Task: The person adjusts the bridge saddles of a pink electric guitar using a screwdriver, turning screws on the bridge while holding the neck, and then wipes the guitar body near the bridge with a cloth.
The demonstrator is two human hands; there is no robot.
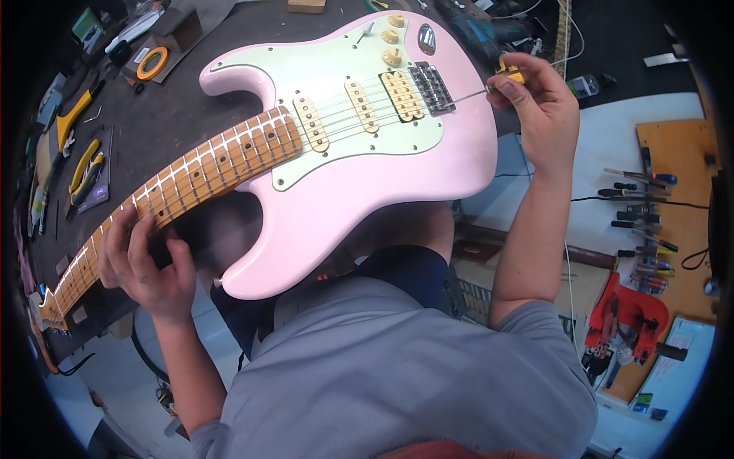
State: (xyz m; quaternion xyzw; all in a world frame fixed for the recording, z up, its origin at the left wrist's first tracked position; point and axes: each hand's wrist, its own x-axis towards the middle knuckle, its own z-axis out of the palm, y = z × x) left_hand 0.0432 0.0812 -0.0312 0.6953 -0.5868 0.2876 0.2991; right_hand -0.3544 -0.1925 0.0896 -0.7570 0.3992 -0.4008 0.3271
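A pale pink electric guitar (pixel 359 172) with a mint pickguard (pixel 336 88) lies face up before me, its neck pointing to the lower left. My left hand (pixel 145 260) is at the maple neck (pixel 218 161), fingertips over the strings on the near edge; the neck hides part of its grip. Beyond the body's right end, my right hand (pixel 539 103) pinches a screwdriver with a yellow and black handle (pixel 508 73). Its thin shaft (pixel 470 97) points left, the tip at the rear of the metal bridge (pixel 433 88). Whether the tip sits in a screw is too small to tell.
Yellow-handled pliers (pixel 84 172) and a roll of yellow tape (pixel 151 63) lie on the dark bench mat (pixel 180 115) at left. To the right, several screwdrivers (pixel 642 191) hang along a wooden board (pixel 688 252), above a red tool holder (pixel 631 317). Cables run nearby.
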